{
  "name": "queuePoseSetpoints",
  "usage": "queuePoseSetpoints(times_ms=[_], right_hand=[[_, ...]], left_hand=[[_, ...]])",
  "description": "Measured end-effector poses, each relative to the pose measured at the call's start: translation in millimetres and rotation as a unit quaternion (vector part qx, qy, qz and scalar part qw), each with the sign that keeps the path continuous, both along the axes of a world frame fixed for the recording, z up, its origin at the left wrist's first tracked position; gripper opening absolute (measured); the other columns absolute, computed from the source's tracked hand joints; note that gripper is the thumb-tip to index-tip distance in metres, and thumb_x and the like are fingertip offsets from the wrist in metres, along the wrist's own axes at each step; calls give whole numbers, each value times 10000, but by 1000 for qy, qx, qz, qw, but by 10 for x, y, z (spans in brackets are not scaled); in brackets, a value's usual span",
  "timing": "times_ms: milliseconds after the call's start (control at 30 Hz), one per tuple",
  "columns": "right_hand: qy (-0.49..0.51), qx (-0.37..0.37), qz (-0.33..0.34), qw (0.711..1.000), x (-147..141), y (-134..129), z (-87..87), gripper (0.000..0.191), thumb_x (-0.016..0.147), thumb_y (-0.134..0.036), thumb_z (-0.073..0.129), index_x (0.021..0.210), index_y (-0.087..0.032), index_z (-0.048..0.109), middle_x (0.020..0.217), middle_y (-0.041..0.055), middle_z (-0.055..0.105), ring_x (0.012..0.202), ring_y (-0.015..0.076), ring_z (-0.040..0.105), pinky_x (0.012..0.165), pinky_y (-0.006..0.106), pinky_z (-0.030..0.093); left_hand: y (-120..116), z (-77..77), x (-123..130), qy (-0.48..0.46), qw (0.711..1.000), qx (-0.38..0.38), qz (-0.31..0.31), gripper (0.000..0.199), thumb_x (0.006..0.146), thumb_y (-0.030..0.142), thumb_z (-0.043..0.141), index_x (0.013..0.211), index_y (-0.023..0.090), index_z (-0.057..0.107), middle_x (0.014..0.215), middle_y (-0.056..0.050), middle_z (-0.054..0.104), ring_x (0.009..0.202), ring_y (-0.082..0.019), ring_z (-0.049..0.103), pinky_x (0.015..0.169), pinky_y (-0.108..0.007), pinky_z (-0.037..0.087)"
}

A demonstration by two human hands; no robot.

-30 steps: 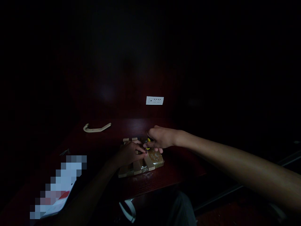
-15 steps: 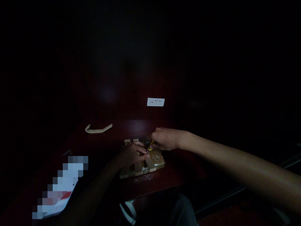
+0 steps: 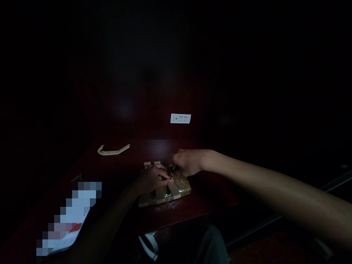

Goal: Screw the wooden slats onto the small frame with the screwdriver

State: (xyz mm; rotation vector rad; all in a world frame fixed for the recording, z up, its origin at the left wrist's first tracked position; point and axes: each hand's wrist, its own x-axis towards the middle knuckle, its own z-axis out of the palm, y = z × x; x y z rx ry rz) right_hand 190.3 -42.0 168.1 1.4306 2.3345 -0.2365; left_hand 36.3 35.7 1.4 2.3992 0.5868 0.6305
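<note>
- Right hand (image 3: 189, 162) has twisted slightly, gripping the tool (image 3: 173, 169).
- Left hand (image 3: 153, 178) spans slats (image 3: 174, 191); can't tell if pinching.
- A slip could jab it.

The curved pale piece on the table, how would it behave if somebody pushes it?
The curved pale piece looks slender, so it is probably light. Its defined hook and bend suggest it is stiff. The table looks glossy, so it may slide or swivel rather than roll.
</note>
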Motion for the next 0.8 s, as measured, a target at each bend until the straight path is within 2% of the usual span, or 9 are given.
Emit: queuePoseSetpoints(times_ms=[100, 267, 367, 533, 633, 800], right_hand=[[24, 8, 7, 1000, -53, -16, 32, 333, 840, -199, 638, 1163, -120, 661, 1013, 140, 722, 847, 231, 679, 606, 272, 441], [40, 2, 35, 999, -107, 20, 41, 256, 860, -146, 611, 1098, -136, 703, 949, 111, 732, 828, 213, 675, 619, 272, 429], [35, 1, 12, 999, -117, 43, 50, 244, 867, -151, 616, 1090, -101, 701, 894, 117, 730, 772, 194, 666, 593, 263, 422], [84, -53, -38, 994, -60, 71, 32, 220, 924, -186, 549, 1046, -71, 691, 666, 56, 696, 587, 139, 627, 548, 239, 424], [109, -56, -58, 991, 5, 81, -19, 211, 931, -218, 545, 997, -79, 689, 699, 58, 710, 600, 130, 641, 565, 227, 436], [127, -47, -97, 986, 50, 69, -91, 245, 936, -279, 545, 876, -90, 690, 747, 74, 726, 612, 123, 654, 577, 213, 440]], left_hand=[[8, 2, 1, 10, 1000, -18, -7, 203, 847, 376, 657, 884, 232, 795, 995, -43, 758, 902, -202, 676, 821, -291, 499], [7, 8, -5, 32, 999, -27, 7, 210, 844, 390, 662, 905, 236, 792, 967, -33, 770, 876, -203, 688, 799, -281, 492], [12, -9, -3, 24, 999, -23, -3, 212, 851, 384, 656, 930, 239, 790, 986, -35, 767, 892, -201, 689, 805, -278, 493], [9, -8, -3, 0, 1000, 5, 0, 202, 836, 390, 679, 913, 244, 795, 1037, -40, 752, 976, -217, 668, 878, -300, 485], [6, -2, -5, 4, 1000, 1, -3, 220, 842, 412, 671, 928, 254, 796, 1125, -39, 729, 988, -215, 664, 877, -302, 491], [16, -25, -4, 3, 1000, 2, -4, 207, 849, 413, 659, 915, 274, 799, 1134, -28, 722, 967, -198, 666, 869, -292, 493]])
